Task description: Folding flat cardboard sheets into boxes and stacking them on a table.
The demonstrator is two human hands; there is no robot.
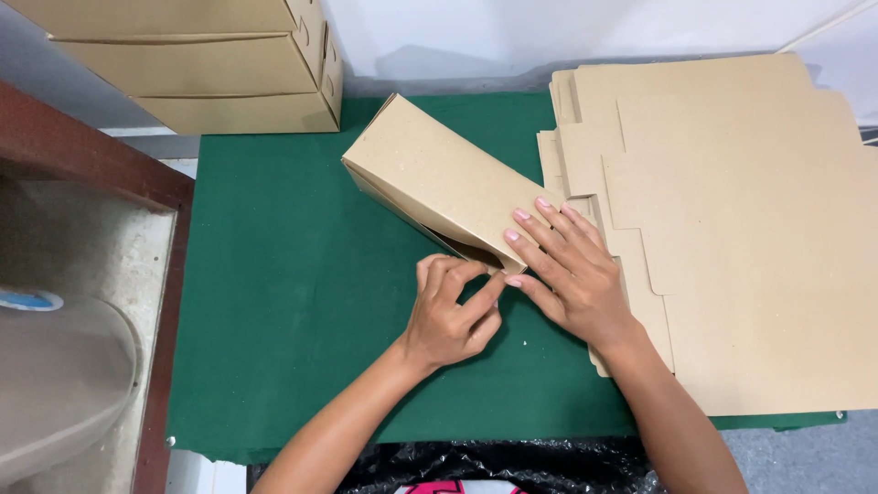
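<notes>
A brown cardboard box [430, 169] lies tilted on the green mat [283, 274], half folded, its open end toward me. My left hand [450, 313] pinches the near flap at that open end with curled fingers. My right hand [569, 271] rests flat with spread fingers on the box's top panel and near corner, pressing it down. The inside of the box is mostly hidden.
A stack of flat cardboard blanks [732, 229] lies at the right of the mat. Folded boxes [210, 64] are stacked at the back left. A wooden edge [110, 165] and a clear plastic dome [64, 384] are at the left. Black plastic [494, 462] lies near me.
</notes>
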